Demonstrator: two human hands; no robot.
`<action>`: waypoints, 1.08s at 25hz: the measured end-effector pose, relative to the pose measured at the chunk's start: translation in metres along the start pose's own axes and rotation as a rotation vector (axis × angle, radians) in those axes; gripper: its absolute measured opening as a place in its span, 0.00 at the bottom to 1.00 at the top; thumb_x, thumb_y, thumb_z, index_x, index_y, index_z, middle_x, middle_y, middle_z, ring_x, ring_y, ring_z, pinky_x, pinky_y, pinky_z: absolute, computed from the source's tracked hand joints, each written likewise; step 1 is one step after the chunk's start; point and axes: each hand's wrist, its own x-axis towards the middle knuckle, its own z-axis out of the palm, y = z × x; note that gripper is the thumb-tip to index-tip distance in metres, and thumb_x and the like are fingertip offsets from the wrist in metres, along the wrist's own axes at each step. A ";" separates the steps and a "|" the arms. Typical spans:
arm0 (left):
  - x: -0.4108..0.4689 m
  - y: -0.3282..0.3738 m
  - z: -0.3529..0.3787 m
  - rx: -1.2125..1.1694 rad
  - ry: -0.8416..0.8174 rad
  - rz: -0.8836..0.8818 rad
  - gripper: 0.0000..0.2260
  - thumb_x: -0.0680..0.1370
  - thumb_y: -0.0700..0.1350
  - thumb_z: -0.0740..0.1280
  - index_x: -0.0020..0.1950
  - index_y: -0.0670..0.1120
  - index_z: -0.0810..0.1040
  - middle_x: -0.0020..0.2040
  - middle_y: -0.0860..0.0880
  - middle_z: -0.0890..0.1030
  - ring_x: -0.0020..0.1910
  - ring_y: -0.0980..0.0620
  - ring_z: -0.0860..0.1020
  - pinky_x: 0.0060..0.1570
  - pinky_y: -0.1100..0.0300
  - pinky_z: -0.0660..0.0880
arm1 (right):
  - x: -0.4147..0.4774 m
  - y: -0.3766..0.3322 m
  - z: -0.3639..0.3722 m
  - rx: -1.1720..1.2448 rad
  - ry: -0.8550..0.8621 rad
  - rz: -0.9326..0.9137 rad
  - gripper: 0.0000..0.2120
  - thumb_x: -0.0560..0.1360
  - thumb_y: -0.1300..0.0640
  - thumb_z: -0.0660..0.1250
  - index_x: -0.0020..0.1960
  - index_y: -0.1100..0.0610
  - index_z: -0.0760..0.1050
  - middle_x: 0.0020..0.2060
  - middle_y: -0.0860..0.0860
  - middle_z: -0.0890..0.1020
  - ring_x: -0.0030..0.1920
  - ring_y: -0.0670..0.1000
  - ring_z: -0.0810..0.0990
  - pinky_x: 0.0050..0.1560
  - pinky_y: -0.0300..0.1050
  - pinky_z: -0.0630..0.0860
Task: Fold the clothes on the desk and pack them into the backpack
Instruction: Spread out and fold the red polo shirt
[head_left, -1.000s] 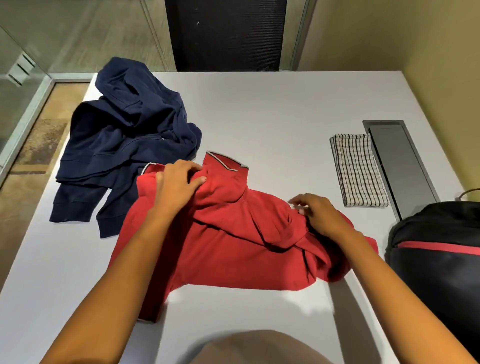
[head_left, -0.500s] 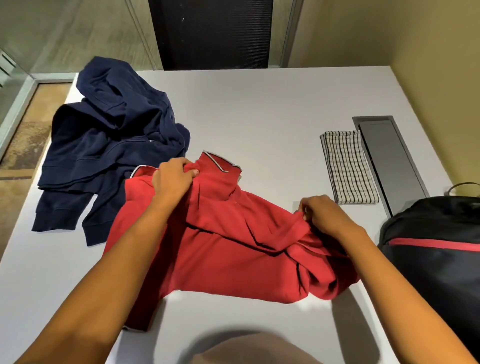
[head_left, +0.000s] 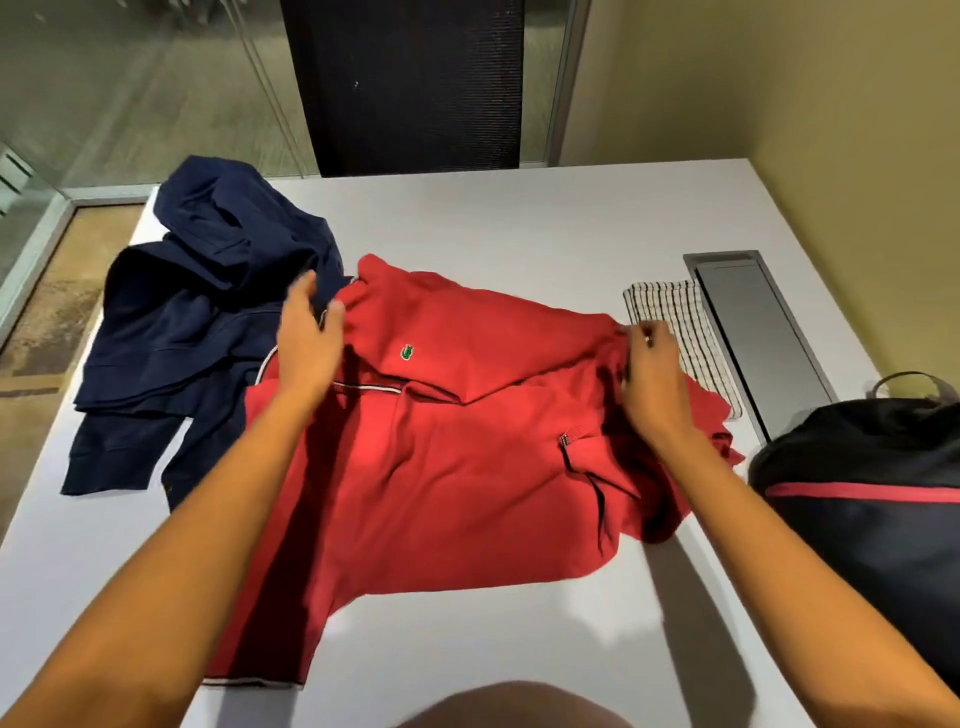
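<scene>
A creased red shirt (head_left: 467, 467) with a small green crocodile badge (head_left: 407, 353) lies near the table's (head_left: 519, 223) front edge. The right hand's (head_left: 652, 374) fingers pinch its cloth. The left hand's (head_left: 309, 340) fingers are blurred, so I cannot tell their grasp.

Three pieces of fabric are on the one white counter (head_left: 519, 218): one red polo shirt (head_left: 467, 467), one navy hoodie (head_left: 208, 322) and one folded checked cloth (head_left: 670, 312). There is one black backpack (head_left: 883, 519) with a single red stripe, one grey metal hatch (head_left: 753, 332) in the counter, and one dark mesh panel (head_left: 410, 83) beyond it. Two bare hands show: one left hand (head_left: 309, 345), one right hand (head_left: 652, 376).
</scene>
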 end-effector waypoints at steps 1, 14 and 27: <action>-0.021 -0.011 0.006 0.059 -0.058 0.098 0.21 0.81 0.42 0.62 0.73 0.39 0.65 0.71 0.42 0.69 0.69 0.45 0.69 0.70 0.59 0.61 | -0.017 -0.003 0.009 -0.011 -0.056 -0.059 0.21 0.68 0.72 0.65 0.61 0.64 0.73 0.58 0.64 0.72 0.56 0.65 0.73 0.52 0.56 0.75; -0.181 -0.137 -0.036 0.723 -0.458 -0.076 0.30 0.81 0.59 0.56 0.78 0.59 0.44 0.80 0.55 0.44 0.79 0.50 0.47 0.71 0.34 0.49 | -0.209 0.019 0.025 -0.078 -0.166 -0.164 0.17 0.68 0.68 0.62 0.54 0.57 0.73 0.41 0.51 0.75 0.38 0.56 0.73 0.36 0.47 0.65; -0.222 -0.081 0.016 0.617 -0.275 0.215 0.26 0.70 0.43 0.75 0.67 0.43 0.74 0.69 0.42 0.73 0.69 0.40 0.70 0.66 0.38 0.64 | -0.196 0.003 0.017 -0.220 -0.295 -0.036 0.22 0.76 0.44 0.55 0.65 0.50 0.74 0.65 0.56 0.74 0.64 0.62 0.71 0.61 0.59 0.67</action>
